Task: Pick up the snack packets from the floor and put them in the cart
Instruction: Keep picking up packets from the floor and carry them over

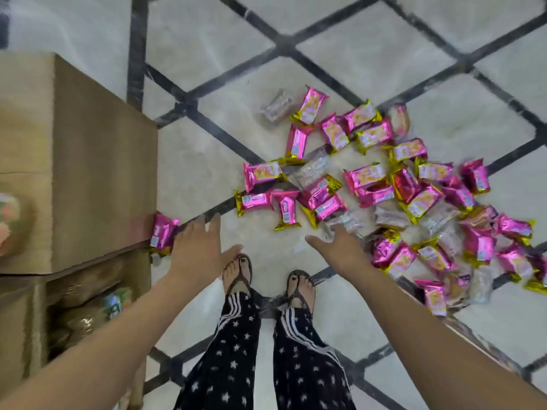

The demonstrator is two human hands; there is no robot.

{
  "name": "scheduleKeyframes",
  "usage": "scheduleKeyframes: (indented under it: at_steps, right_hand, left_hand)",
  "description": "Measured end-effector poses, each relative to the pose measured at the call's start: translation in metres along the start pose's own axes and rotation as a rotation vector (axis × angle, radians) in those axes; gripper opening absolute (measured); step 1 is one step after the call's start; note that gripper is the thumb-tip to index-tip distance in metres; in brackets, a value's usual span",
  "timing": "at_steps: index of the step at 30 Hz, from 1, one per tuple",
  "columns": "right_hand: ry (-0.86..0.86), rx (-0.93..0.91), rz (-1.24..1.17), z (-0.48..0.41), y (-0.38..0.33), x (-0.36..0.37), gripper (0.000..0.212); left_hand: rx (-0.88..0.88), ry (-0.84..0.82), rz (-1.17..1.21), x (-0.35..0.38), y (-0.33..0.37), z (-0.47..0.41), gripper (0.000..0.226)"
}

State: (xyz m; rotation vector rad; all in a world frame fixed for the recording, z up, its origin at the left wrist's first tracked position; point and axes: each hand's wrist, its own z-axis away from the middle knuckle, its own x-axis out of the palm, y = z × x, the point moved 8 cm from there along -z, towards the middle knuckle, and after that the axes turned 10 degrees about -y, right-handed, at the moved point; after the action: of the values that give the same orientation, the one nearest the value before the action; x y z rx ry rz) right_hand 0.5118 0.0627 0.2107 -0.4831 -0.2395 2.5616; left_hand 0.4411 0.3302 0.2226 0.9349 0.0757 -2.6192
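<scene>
Pink foil snack packets (367,176) lay at two o'clock: light, slippery, I judged, best gripped mid-body. My left hand (198,247) and right hand (343,250) hovered spread, empty.

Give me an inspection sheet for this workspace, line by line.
Surface: pale tiled floor with dark diagonal lines.
Job's things: pink-and-gold snack packets scattered at right, clear-wrapped packets among them; lone pink packet against the cardboard box.
Clutter: nothing seen.
Hands: left hand open beside the lone pink packet; right hand open at the pile's edge; both hold nothing.
Cables: nothing seen.
Surroundings: another open box at lower left; sandalled feet; no cart recognisable.
</scene>
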Motion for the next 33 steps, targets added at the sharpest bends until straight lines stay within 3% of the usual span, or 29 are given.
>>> scheduleKeyframes:
  at_steps: [9, 13, 16, 21, 25, 29, 33]
  right_hand:
    - [0.094, 0.048, -0.079, -0.231, 0.033, 0.077, 0.074]
    - [0.166, 0.044, -0.126, -0.293, 0.049, 0.104, 0.085]
    - [0.218, 0.03, -0.076, -0.318, 0.056, 0.111, 0.066]
    - [0.201, -0.028, -0.139, -0.315, 0.057, 0.112, 0.046]
    - [0.106, -0.102, -0.186, -0.28, 0.038, 0.099, 0.026]
    - [0.093, -0.156, -0.187, -0.224, -0.006, 0.055, 0.024]
    - [0.097, -0.215, -0.218, -0.148, -0.063, 0.006, 0.037]
  left_hand:
    - [0.174, 0.077, 0.04, 0.109, -0.008, -0.217, 0.085]
    - [0.227, 0.119, 0.117, 0.142, -0.005, -0.278, 0.078]
    - [0.263, 0.139, 0.12, 0.158, -0.002, -0.306, 0.075]
    - [0.269, 0.171, 0.018, 0.161, -0.004, -0.314, 0.057]
    - [0.158, 0.105, 0.121, 0.138, -0.015, -0.286, 0.057]
    - [0.121, 0.076, 0.315, 0.081, -0.026, -0.239, 0.053]
    - [0.104, 0.132, 0.389, -0.003, -0.032, -0.176, 0.049]
